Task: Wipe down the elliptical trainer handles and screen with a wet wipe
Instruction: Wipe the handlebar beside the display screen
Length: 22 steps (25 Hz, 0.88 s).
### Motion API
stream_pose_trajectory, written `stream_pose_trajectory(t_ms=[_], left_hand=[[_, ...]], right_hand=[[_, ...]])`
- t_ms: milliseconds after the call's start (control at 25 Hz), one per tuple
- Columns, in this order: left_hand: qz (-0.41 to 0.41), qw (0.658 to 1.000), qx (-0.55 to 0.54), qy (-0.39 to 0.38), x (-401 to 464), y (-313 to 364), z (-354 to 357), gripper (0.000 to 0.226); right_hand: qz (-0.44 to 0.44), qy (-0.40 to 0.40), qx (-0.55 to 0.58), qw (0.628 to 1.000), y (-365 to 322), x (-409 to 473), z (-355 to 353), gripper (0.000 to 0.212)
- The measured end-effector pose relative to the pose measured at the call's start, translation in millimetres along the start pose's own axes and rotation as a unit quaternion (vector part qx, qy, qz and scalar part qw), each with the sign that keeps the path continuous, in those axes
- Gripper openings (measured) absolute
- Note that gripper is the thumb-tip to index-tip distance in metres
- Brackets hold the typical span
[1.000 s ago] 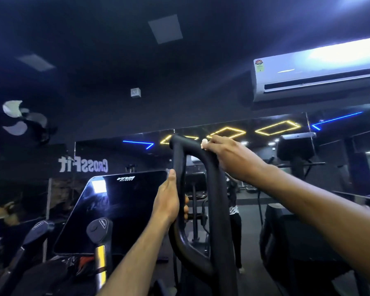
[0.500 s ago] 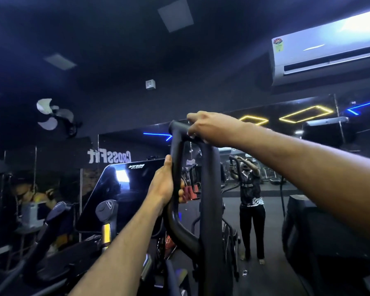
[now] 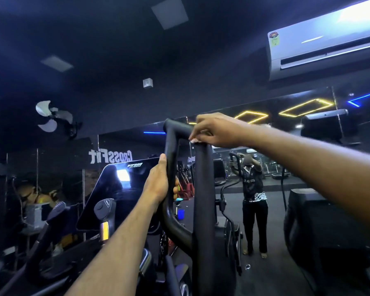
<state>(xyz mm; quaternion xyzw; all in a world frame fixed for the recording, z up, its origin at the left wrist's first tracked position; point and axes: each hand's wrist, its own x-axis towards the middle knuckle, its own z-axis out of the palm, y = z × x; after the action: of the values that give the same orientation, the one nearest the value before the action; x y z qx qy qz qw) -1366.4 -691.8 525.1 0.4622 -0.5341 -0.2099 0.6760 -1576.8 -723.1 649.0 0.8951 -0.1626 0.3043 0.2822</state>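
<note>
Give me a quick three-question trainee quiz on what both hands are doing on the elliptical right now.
1. True or false: the left hand grips the inner bar of the black loop handle.
2. Where is the right hand? A) on the screen B) at the top of the loop handle C) hanging free
3. Fill in: the dark screen lies to the ____ of the loop handle in the head view.

Key:
1. True; its fingers curl round the bar.
2. B; a bit of white, likely the wet wipe, shows under its fingertips.
3. left.
</note>
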Motion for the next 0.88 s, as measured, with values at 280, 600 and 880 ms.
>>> stream_pose_trajectory(t_ms=[280, 600, 880], left_hand=[[0.000, 1.000, 0.008, 0.001, -1, 0, -1, 0.061], [-0.001, 1.000, -0.014, -0.005, 1, -3, -1, 0.064], [0.004, 1.000, -0.006, 0.003, -7, 2, 2, 0.063]], right_hand=[[0.209, 0.292, 0.402, 0.842, -23, -61, 87, 0.030], [0.020, -0.034, -0.079, 0.996, -19, 4, 6, 0.017], [0.006, -0.260, -0.321, 0.911, -85, 45, -9, 0.014]])
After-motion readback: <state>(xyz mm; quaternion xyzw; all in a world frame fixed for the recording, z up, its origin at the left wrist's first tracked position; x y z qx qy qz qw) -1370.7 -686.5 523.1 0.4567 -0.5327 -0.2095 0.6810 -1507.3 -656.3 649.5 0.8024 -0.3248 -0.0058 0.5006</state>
